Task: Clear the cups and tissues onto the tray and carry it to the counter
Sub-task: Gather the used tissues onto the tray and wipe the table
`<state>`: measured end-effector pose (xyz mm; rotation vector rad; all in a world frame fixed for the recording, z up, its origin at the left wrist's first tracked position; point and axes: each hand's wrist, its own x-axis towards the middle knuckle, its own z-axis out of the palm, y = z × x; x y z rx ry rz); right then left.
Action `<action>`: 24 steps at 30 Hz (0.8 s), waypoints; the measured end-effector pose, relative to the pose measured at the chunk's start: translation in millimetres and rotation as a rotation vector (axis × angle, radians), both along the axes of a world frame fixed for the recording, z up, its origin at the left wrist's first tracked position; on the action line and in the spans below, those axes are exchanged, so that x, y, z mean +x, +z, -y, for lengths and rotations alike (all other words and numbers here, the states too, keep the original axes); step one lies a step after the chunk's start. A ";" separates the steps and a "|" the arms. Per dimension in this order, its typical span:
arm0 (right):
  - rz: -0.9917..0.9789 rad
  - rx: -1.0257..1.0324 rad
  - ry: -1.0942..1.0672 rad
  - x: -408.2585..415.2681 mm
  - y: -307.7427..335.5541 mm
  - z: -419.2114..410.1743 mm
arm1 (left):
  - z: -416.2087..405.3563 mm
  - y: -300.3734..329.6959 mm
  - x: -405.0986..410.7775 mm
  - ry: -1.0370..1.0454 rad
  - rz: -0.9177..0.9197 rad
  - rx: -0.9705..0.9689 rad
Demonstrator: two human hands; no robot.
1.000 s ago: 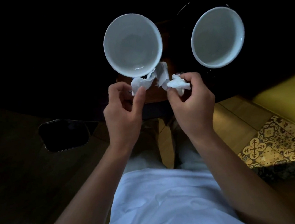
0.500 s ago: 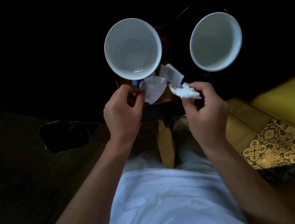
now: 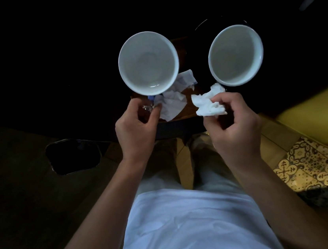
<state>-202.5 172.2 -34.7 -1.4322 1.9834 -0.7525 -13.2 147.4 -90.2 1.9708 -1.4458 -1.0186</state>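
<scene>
Two empty white cups stand side by side on a dark surface: the left cup (image 3: 148, 63) and the right cup (image 3: 235, 54), which sits on a dark saucer (image 3: 200, 26). Between them lies a crumpled tissue with blue marks (image 3: 173, 99) on a brown wooden patch (image 3: 187, 111). My left hand (image 3: 136, 127) pinches the tissue's left edge just below the left cup. My right hand (image 3: 235, 123) holds a balled white tissue (image 3: 208, 103) below the right cup. Whether the wooden patch is the tray is unclear in the dark.
A dark phone-like slab (image 3: 74, 155) lies left of my left hand. Yellow upholstery (image 3: 318, 113) and patterned floor tiles (image 3: 317, 167) are at the right. My legs and white shirt fill the lower middle. The far part of the scene is black.
My hands have moved apart. The right hand drew its balled tissue to the right, away from the flat tissue, which now lies spread between the cups with my left hand still on it.
</scene>
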 end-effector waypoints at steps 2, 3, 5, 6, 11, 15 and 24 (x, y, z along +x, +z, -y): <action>0.020 0.006 0.040 -3.1 7.0 -0.2 | -2.9 8.0 5.8 -0.012 -0.016 -0.026; 0.025 0.001 0.060 -4.8 10.4 -0.1 | -4.4 13.1 9.7 -0.028 -0.020 -0.043; 0.037 -0.021 0.092 -8.6 17.0 0.7 | -5.4 24.3 18.6 -0.082 0.011 -0.090; 0.044 -0.038 0.107 -10.4 20.3 1.7 | -4.1 29.6 23.6 -0.115 0.042 -0.127; 0.079 -0.175 0.170 -23.6 37.9 18.0 | 25.5 52.7 39.9 -0.255 0.212 -0.347; 0.039 -0.280 0.140 -49.4 56.6 35.3 | 75.6 63.9 19.7 -0.347 0.252 -0.456; -0.161 -0.333 0.098 -169.8 96.1 66.8 | 216.3 56.3 -120.6 -0.617 0.334 -0.566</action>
